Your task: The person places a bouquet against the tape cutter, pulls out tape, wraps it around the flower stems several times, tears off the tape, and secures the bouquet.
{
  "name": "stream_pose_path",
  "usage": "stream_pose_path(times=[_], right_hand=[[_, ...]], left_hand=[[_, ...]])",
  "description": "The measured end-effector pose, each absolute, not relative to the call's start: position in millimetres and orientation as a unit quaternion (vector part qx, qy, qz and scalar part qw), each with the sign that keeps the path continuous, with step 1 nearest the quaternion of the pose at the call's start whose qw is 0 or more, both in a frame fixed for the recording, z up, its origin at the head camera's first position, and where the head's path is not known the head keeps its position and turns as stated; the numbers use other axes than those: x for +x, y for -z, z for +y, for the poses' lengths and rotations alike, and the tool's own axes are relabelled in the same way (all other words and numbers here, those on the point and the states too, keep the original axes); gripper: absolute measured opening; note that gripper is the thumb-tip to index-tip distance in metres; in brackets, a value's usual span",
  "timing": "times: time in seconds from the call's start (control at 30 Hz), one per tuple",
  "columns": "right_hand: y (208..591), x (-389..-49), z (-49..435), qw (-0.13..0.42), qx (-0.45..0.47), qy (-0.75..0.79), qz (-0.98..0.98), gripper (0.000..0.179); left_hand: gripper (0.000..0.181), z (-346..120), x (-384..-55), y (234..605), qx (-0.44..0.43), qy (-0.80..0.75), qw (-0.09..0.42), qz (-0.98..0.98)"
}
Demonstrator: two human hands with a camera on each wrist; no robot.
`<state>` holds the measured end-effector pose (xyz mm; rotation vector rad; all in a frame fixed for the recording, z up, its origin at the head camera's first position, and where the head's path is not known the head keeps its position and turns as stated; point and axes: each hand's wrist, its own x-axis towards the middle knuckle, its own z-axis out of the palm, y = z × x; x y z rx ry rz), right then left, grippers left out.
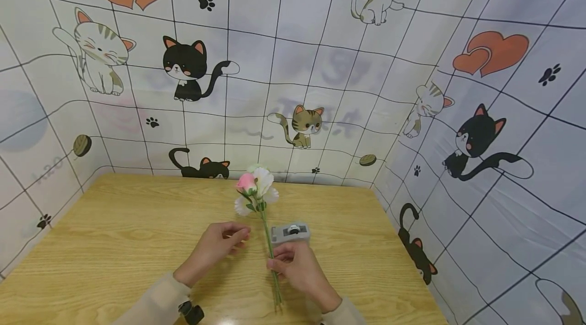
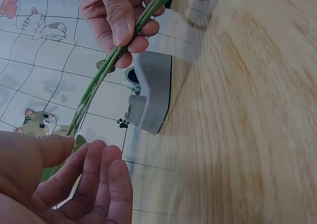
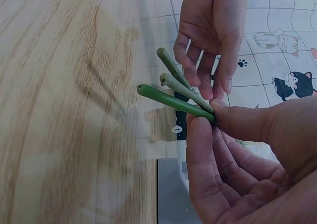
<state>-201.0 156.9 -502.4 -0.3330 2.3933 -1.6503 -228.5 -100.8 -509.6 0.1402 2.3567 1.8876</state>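
A small bunch of artificial flowers [image 1: 254,186], pink and white, stands upright over the wooden table [image 1: 114,243]. Its green stems [image 1: 270,251] run down through my right hand [image 1: 274,264], which pinches them between thumb and fingers. In the right wrist view, three cut stem ends [image 3: 173,87] stick out past the right hand [image 3: 214,119]. My left hand [image 1: 238,237] hovers just left of the stems with relaxed fingers, holding nothing. From the left wrist, the left hand [image 2: 81,152] sits near the stems [image 2: 106,68], apart from them.
A grey box-shaped device [image 1: 290,233] with a small round part on top lies on the table right behind my right hand. Cat-patterned cloth walls [image 1: 293,86] enclose the table at the back and on both sides. A black wrist camera [image 1: 191,312] shows at the lower edge.
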Motion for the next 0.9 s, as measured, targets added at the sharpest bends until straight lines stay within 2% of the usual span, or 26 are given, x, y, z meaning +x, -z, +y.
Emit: stream_pose_path(times=[0.6,0.9], right_hand=[[502,-207,182,0.081,-0.121,0.526,0.838,0.023],[502,-209,195,0.072,-0.117,0.524,0.840,0.019]], left_hand=[[0.021,-128,-225,507,0.072,-0.483,-0.033,0.872],[0.022,-143,-226,509,0.090,-0.430,-0.052,0.897]])
